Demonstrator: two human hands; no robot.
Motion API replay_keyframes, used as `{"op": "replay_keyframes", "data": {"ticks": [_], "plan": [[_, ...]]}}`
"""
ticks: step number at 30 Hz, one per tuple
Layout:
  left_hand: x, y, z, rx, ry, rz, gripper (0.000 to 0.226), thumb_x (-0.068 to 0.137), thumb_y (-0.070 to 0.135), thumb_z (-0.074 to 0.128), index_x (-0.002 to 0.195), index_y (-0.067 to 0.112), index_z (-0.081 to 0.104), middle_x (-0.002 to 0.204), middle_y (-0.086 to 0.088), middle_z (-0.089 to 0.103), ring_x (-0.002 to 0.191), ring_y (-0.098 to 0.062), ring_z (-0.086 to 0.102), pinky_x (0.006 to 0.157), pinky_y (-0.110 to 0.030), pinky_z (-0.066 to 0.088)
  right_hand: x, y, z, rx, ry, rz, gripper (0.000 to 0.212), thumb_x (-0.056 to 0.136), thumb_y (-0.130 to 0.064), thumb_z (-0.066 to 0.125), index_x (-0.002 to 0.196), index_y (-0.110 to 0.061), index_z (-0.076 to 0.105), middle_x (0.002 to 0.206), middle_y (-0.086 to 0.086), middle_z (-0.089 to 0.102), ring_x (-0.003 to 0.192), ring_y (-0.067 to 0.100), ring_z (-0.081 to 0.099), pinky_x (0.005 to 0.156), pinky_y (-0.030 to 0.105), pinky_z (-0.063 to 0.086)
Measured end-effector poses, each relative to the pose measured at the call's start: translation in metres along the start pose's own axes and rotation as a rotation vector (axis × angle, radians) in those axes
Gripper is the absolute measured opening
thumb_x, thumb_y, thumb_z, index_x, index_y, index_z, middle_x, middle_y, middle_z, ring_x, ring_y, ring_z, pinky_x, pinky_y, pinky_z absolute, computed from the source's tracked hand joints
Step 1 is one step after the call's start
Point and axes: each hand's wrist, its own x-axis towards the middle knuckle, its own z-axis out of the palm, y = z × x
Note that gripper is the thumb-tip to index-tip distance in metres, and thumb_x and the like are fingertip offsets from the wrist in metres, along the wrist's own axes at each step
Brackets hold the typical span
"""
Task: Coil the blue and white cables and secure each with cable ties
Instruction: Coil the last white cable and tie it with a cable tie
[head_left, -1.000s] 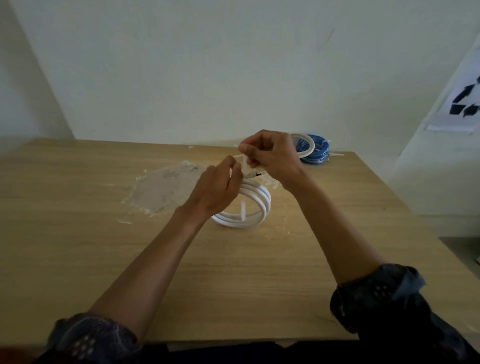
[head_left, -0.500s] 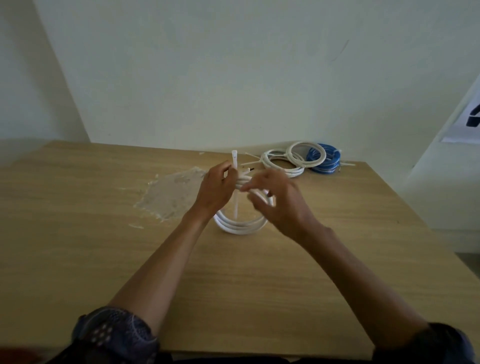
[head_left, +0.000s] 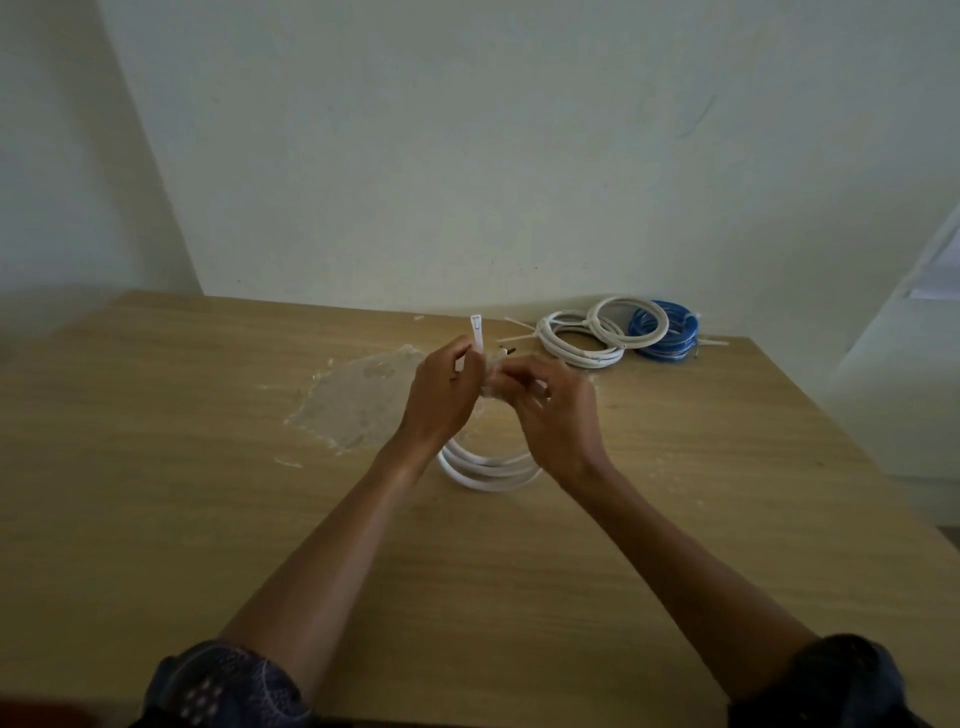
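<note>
Pale wall behind light wooden table (head_left: 208, 519). Left hand (head_left: 441, 400) pinching upright white plastic cable tie (head_left: 477, 335) atop standing coiled white cable (head_left: 488, 464). Right hand (head_left: 556, 410) curled alongside, grasp unclear. Far right, tied white coils (head_left: 576, 345), blue coil (head_left: 672, 340).

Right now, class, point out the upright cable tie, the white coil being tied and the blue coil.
cable tie (head_left: 478, 335), head view, on its upright strap.
white coil (head_left: 488, 470), head view, on its near loops.
blue coil (head_left: 681, 338), head view, on its right side.
</note>
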Motion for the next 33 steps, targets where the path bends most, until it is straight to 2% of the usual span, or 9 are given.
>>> {"op": "replay_keyframes", "data": {"ticks": [2,5,10,12,15,20,25,29,33], "plan": [[-0.004,0.004,0.001,0.020,-0.001,0.067,0.030,0.105,0.029,0.043,0.078,0.022,0.054,0.065,0.007,0.054,0.058,-0.007,0.048,0.057,-0.029,0.038,0.011,-0.010,-0.006,0.163,-0.034,0.180,0.012,0.091,-0.012,0.073,0.102,-0.011,0.077,0.089,-0.004,0.077,0.082,0.004,0.071,0.075,0.022,0.055],[-0.008,0.012,0.003,0.005,-0.002,0.104,0.027,0.106,0.034,0.045,0.082,0.036,0.056,0.064,0.015,0.059,0.054,-0.001,0.053,0.054,-0.020,0.038,0.018,-0.015,-0.014,0.371,-0.023,0.333,0.029,0.089,-0.014,0.076,0.114,-0.002,0.068,0.084,0.003,0.078,0.081,0.012,0.076,0.071,0.020,0.056],[-0.009,0.012,0.006,0.031,0.008,0.142,0.027,0.107,0.037,0.046,0.084,0.029,0.057,0.063,0.010,0.060,0.053,-0.008,0.057,0.049,-0.030,0.043,0.017,-0.017,-0.020,0.475,-0.025,0.370,0.020,0.089,-0.009,0.075,0.102,0.006,0.070,0.089,0.016,0.077,0.083,0.027,0.077,0.074,0.030,0.061],[-0.010,0.012,0.006,0.043,0.009,0.151,0.027,0.107,0.037,0.045,0.084,0.027,0.056,0.062,0.008,0.060,0.052,-0.010,0.058,0.048,-0.033,0.045,0.017,-0.018,-0.021,0.486,-0.043,0.386,0.020,0.089,-0.010,0.076,0.101,0.005,0.072,0.090,0.017,0.077,0.085,0.029,0.077,0.078,0.035,0.063],[-0.010,0.010,0.006,0.065,0.004,0.155,0.031,0.107,0.042,0.042,0.087,0.023,0.056,0.063,-0.001,0.061,0.053,-0.017,0.060,0.049,-0.040,0.048,0.021,-0.018,-0.024,0.432,-0.080,0.413,0.020,0.087,-0.013,0.077,0.101,0.001,0.075,0.090,0.013,0.078,0.085,0.026,0.077,0.079,0.034,0.062],[-0.013,0.014,0.005,0.114,-0.007,0.207,0.025,0.107,0.037,0.040,0.086,0.031,0.051,0.057,0.004,0.054,0.048,-0.010,0.050,0.046,-0.025,0.036,0.025,-0.018,-0.030,0.353,-0.127,0.453,0.024,0.084,-0.020,0.079,0.100,-0.003,0.076,0.090,0.012,0.078,0.087,0.026,0.076,0.087,0.046,0.061],[-0.015,0.012,0.005,0.133,-0.031,0.267,0.021,0.109,0.029,0.040,0.094,0.029,0.055,0.058,0.007,0.054,0.048,-0.012,0.051,0.047,-0.034,0.041,0.029,-0.017,-0.034,0.378,-0.110,0.561,0.045,0.076,-0.020,0.086,0.105,-0.002,0.057,0.091,0.021,0.076,0.087,0.033,0.076,0.086,0.056,0.059],[-0.013,0.012,0.009,0.133,-0.008,0.245,0.026,0.108,0.034,0.040,0.093,0.022,0.058,0.058,0.004,0.056,0.048,-0.012,0.052,0.047,-0.038,0.043,0.031,-0.015,-0.038,0.316,-0.143,0.577,0.041,0.075,-0.022,0.088,0.094,-0.008,0.055,0.092,0.026,0.074,0.088,0.037,0.075,0.085,0.056,0.059],[-0.015,0.015,0.009,0.145,0.010,0.272,0.028,0.107,0.038,0.038,0.094,0.022,0.057,0.056,0.007,0.053,0.047,-0.009,0.050,0.047,-0.034,0.041,0.029,-0.015,-0.038,0.351,-0.127,0.576,0.039,0.073,-0.022,0.088,0.089,-0.010,0.054,0.088,0.022,0.075,0.083,0.032,0.076,0.083,0.052,0.061]]}}
